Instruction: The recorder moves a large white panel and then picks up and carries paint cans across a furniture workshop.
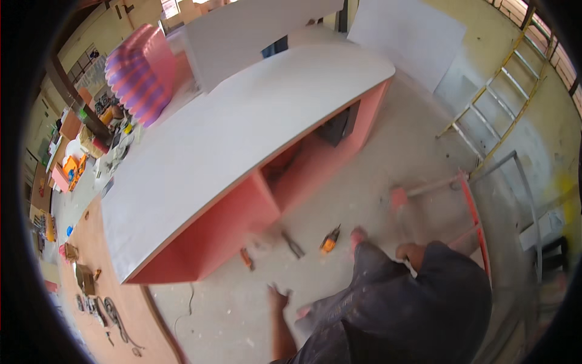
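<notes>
My left hand (279, 298) hangs above the floor with its fingers apart and nothing in it. My right hand (412, 255) is beside my dark trousers, partly hidden by the sleeve; blur hides how its fingers lie. On the floor ahead of my feet lie an orange-and-black power tool (330, 241), a dark pliers-like tool (293, 245) and an orange-handled tool (247, 259). Beyond these stands a long counter with a white top (242, 127) and pink open compartments (227, 233). A dark object (336, 128) sits inside its far compartment.
A yellow ladder (503, 97) leans on the right wall, near a red-and-grey metal frame (476, 224). A brown board (121, 303) at the left bears cables and small parts. White panels (406, 42) and a pink-purple wavy piece (139, 79) stand behind the counter.
</notes>
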Motion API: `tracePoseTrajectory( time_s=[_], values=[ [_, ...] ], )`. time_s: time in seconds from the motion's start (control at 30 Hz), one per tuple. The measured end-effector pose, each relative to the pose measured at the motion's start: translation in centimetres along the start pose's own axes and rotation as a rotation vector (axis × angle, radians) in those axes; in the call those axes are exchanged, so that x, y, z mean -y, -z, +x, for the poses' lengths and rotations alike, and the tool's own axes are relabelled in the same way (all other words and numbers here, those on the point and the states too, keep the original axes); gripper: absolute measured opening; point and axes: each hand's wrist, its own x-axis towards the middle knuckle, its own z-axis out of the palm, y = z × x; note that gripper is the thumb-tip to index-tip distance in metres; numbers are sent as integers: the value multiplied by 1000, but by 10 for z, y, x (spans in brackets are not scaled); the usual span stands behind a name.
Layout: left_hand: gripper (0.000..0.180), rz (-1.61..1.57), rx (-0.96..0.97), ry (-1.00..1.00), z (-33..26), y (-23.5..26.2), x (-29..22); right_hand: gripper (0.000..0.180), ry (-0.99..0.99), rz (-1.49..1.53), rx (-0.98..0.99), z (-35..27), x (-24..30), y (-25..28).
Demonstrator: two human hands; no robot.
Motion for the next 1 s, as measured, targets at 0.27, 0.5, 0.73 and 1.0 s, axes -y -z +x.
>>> tracePoseTrajectory(
  time_s=[0.27,0.5,0.73,1.0],
  values=[
    [77,-636,79,345,-227,-185,201,27,510,-305,-309,1,267,36],
    [71,-1568,-515,949,-326,-34,296,14,840,-905,-264,33,512,71],
    [41,-1314,-822,1127,-325,-15,276,26,858,-1337,53,115,721,-48],
    [47,-2130,-754,1715,-387,-19,321,24,1127,-1265,100,-64,1049,-154]
  ],
)
